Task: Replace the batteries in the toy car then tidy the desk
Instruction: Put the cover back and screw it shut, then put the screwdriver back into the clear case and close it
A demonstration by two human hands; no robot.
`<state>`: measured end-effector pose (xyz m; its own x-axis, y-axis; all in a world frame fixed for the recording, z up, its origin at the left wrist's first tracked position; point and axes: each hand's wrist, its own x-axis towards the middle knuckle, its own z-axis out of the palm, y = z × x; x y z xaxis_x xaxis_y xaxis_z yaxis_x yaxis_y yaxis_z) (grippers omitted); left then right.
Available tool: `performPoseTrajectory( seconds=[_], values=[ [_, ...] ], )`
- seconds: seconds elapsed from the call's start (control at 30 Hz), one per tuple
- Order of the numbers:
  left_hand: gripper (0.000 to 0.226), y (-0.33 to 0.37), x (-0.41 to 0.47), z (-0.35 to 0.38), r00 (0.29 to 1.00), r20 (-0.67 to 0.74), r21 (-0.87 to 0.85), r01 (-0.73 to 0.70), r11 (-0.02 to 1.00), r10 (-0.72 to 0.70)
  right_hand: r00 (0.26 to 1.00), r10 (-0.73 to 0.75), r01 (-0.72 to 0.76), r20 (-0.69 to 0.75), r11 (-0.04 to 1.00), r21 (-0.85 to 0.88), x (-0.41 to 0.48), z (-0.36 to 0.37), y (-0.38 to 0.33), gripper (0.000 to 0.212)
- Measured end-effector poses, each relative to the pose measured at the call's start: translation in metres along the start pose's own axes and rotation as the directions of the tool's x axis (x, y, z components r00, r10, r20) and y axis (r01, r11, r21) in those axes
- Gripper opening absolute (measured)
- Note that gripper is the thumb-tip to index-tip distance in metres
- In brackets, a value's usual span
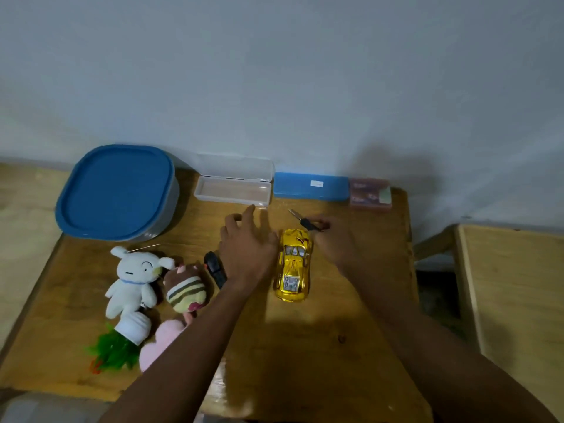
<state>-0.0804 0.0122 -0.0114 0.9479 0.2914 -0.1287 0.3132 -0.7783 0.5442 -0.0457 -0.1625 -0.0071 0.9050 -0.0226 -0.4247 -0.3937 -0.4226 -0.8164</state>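
Right hand (pixel 332 243) grips screwdriver (pixel 306 223), toy car (pixel 293 265) beside — left hand (pixel 247 248) outstretched

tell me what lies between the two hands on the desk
The yellow toy car, wheels down, lies between the left hand and the right hand, which pinches a black-handled tool. The head view shows this.

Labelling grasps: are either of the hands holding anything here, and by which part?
The right hand grips the small screwdriver by its black handle, with the metal tip pointing away from the person. The left hand holds nothing; its fingers are extended.
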Motion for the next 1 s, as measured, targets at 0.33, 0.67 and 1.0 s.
performPoseTrajectory(
  seconds=[0.33,0.67,1.0],
  values=[
    [0.125,-0.066,0.132,-0.048,0.999,0.032,-0.006,-0.042,0.999,0.042,0.974,-0.194,0.16,-0.114,0.953,-0.256,0.092,0.093,-0.052,0.026],
    [0.141,-0.085,0.16,-0.05,0.99,0.089,-0.256,-0.087,0.963,0.114,0.965,-0.257,0.195,-0.055,0.84,-0.506,0.105,0.121,-0.061,0.02],
    [0.13,-0.082,0.16,-0.052,0.992,0.084,-0.204,-0.072,0.976,0.091,0.844,-0.264,0.16,-0.467,0.955,-0.251,0.106,0.103,-0.055,0.029]
  ],
)
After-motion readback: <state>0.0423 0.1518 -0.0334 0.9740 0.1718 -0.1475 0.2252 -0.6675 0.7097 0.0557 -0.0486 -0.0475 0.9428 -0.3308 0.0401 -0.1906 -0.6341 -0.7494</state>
